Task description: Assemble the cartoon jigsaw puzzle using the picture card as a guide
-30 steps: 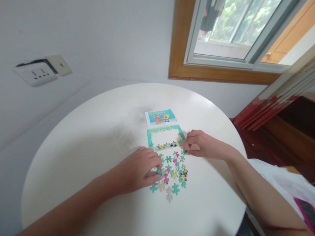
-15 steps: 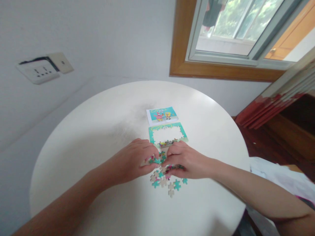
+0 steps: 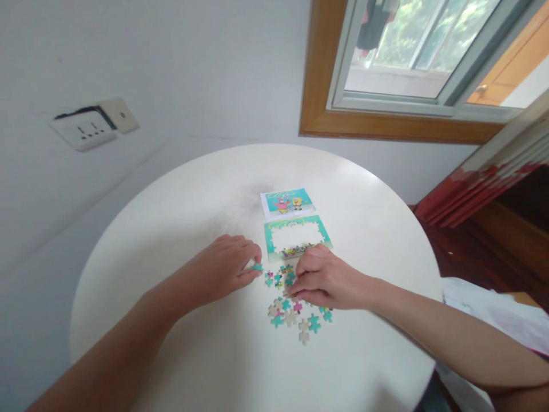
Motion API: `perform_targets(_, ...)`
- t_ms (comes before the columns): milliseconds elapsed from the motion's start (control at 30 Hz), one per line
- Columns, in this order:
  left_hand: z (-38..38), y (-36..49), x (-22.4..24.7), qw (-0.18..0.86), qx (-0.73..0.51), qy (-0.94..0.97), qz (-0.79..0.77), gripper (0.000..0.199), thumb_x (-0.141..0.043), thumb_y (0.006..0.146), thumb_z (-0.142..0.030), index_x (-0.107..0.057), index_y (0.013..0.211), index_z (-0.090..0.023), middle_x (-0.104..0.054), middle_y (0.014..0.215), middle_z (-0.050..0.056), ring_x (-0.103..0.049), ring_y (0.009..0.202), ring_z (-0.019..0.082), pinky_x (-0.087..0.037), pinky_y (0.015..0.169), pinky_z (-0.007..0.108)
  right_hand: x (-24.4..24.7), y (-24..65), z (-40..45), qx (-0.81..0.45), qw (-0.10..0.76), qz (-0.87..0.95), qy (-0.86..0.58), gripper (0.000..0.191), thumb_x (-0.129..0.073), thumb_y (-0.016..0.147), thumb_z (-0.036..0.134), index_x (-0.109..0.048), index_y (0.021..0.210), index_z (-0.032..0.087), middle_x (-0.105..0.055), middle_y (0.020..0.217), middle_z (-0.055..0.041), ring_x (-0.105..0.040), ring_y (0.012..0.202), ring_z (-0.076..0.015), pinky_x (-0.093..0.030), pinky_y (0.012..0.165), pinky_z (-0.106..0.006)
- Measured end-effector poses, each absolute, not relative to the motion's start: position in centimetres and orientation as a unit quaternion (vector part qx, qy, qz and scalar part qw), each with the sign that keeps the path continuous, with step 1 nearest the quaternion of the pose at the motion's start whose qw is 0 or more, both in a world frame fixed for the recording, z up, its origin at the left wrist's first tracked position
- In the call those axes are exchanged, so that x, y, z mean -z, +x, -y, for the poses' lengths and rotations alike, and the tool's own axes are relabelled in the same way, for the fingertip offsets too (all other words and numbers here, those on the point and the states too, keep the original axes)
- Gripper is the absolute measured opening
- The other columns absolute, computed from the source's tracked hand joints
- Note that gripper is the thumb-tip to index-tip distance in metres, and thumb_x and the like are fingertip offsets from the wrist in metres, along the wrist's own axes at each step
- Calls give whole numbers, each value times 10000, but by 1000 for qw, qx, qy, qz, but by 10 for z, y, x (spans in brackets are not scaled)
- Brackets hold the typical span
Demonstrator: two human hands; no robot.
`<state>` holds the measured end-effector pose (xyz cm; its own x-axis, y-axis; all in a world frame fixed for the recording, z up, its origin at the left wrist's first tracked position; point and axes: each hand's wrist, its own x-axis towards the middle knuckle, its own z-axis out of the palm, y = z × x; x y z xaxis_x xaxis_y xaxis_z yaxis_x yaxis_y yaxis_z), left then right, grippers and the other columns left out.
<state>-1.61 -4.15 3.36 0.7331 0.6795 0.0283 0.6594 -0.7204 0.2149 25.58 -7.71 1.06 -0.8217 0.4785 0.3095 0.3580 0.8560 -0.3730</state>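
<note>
The left hand [image 3: 227, 264] has moved left, off the loose pieces [image 3: 314, 324], while the right hand [image 3: 333, 280] stays over them. Those pieces lie scattered on the desk [image 3: 351, 366], all in view outside the puzzle frame [image 3: 269, 237]. The left fingers pinch a teal piece [image 3: 258, 267]; the right fingers are narrow, and I cannot tell what they hold. Farther off, the frame's middle is unfilled; its long axis runs left to right, right end slightly farther, picture top facing far. The picture card [image 3: 282, 206] lies just beyond
</note>
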Motion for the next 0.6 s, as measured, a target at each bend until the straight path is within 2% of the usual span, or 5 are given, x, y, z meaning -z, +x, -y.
perform_targets(133,42,-16,-31,121,-38,924,-360,133,-565,871,-331,-597,931,-217,-590,790,1,-547,764,182,-368,715,294,-8,257,75,-142,211,943,-216,242,-536,938,379,-713,1041,250,-640,901,-44,-519,905,-177,-312,845,-352)
perform_targets(333,40,-15,-34,117,-54,920,-370,180,-486,924,-333,-621,946,-215,-603,803,12,-555,780,182,-381,747,301,-7,255,73,-143,256,929,-224,227,-537,940,342,-723,985,221,-646,849,-50,-539,867,-175,-332,842,-358)
perform_targets(600,40,-15,-31,116,-24,920,-375,140,-511,893,-300,-612,940,-216,-587,781,7,-543,757,183,-368,722,307,-20,271,59,-294,313,844,-321,155,-599,882,233,-742,899,176,-613,861,-57,-570,831,-149,-452,788,-297)
